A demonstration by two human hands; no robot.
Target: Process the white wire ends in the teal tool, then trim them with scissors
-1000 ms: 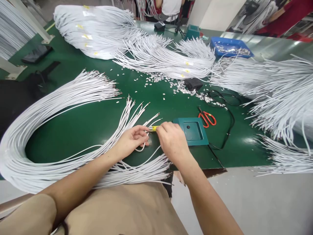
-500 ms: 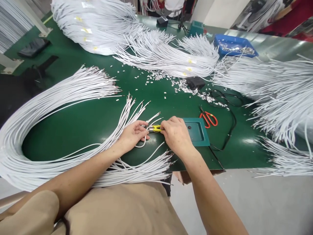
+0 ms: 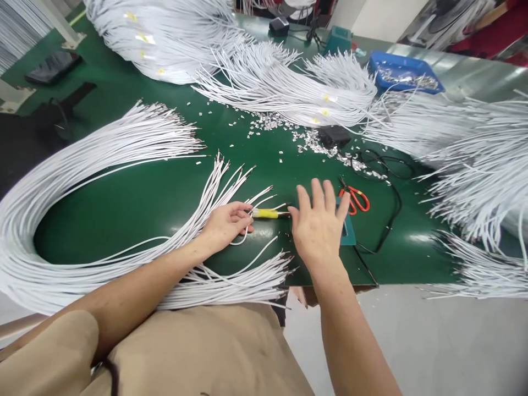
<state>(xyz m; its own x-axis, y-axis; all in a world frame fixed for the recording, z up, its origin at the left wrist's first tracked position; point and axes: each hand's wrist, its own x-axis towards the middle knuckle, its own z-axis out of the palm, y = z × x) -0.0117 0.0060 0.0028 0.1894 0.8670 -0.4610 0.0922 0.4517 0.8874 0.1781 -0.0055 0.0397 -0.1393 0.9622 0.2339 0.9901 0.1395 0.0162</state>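
My left hand (image 3: 226, 224) rests on the green table (image 3: 136, 203) and pinches the end of a white wire that carries a yellow sleeve (image 3: 266, 213). The sleeve points right toward a teal tray-shaped device (image 3: 350, 231). Over that device hovers my right hand (image 3: 317, 225), fingers spread, holding nothing. A fan of loose white wires (image 3: 225, 181) lies under and beyond the left hand. More wire ends (image 3: 239, 280) lie at the table's near edge.
Red-handled scissors (image 3: 355, 198) lie just right of my right hand, beside a black cable (image 3: 388, 220). Large white wire bundles (image 3: 82, 176) ring the table. Small metal scraps (image 3: 313, 143) and a blue bin (image 3: 404, 77) sit further back. Other people stand at the far end.
My right hand has let go of the yellow sleeve and opened, moving right over the teal device. The left hand keeps its hold on the wire.
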